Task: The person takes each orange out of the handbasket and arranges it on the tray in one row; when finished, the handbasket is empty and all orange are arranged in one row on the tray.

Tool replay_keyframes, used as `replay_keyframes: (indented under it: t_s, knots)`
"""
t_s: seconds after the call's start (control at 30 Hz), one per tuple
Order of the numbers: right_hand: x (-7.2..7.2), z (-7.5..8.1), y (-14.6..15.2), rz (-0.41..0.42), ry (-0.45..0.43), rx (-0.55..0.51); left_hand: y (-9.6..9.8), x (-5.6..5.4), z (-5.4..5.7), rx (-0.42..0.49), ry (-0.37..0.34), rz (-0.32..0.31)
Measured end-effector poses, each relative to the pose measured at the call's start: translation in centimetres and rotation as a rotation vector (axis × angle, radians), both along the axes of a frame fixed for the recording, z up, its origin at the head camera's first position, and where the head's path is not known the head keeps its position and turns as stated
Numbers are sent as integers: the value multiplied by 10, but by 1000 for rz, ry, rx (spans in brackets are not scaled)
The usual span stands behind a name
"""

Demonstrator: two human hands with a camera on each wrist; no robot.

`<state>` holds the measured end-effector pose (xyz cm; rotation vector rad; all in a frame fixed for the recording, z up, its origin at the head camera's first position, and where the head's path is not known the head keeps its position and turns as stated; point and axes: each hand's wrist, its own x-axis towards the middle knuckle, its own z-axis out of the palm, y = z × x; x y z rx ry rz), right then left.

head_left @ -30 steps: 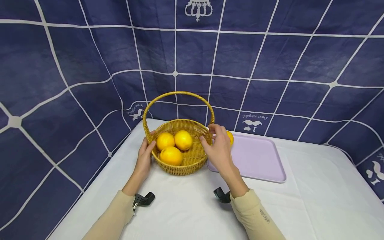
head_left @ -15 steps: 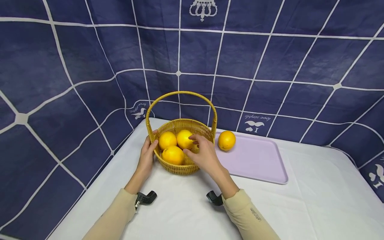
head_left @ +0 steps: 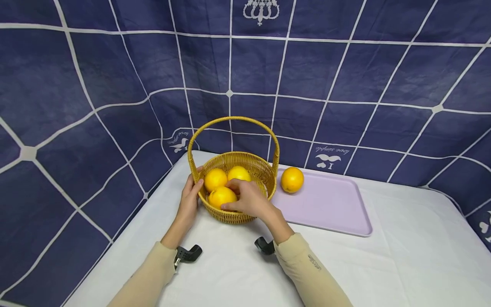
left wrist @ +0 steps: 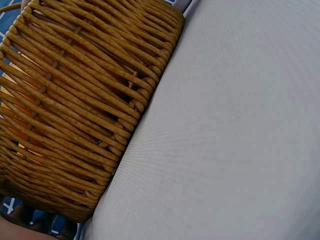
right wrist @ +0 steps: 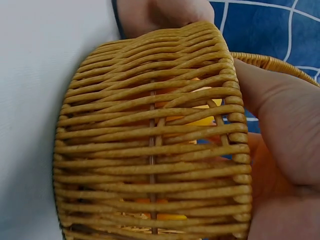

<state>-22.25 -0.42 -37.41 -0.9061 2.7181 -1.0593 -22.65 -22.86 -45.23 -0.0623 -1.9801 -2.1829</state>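
**Hand on front orange in basket**

Right hand [head_left: 247,199] reaches over the basket [head_left: 251,164] rim, fingers curled around the front orange [head_left: 220,196], which sits low at the near side w/ two more oranges just behind, touching. Left hand [head_left: 190,198] grips the basket's left rim at the handle base, thumb over the edge.

Handling, my guess: orange is firm, round, fairly light, dimpled skin gives OK grip but it'll roll; best cupped from above w/ fingers spread round the sides. Basket is stiff weave, light, could slide on the cloth.

Room: handle arches overhead, so lift out toward the near side. Tray [head_left: 337,213] just right of basket, one orange [head_left: 292,179] in its far corner, rest bare. White surface [head_left: 402,264] open to the right; curtain close behind.
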Motion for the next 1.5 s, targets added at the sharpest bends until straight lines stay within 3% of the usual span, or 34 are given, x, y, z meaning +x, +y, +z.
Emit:
replay_keyframes:
  t_s: [0.23,0.77,0.93,1.17,1.5]
  knots:
    - [-3,-1,-5,21,-32,56,2,1,-1,17,8,6]
    - [6,0,0,-154,59,-14,0,1,-1,-1,14,0]
    - [14,7,11,-188,92,-80,0,1,-1,-9,18,-1]
    - [22,18,37,-232,73,-191,0,1,-1,-15,8,-1]
    - [21,32,80,-300,72,-246,0,1,0,-3,11,-3]
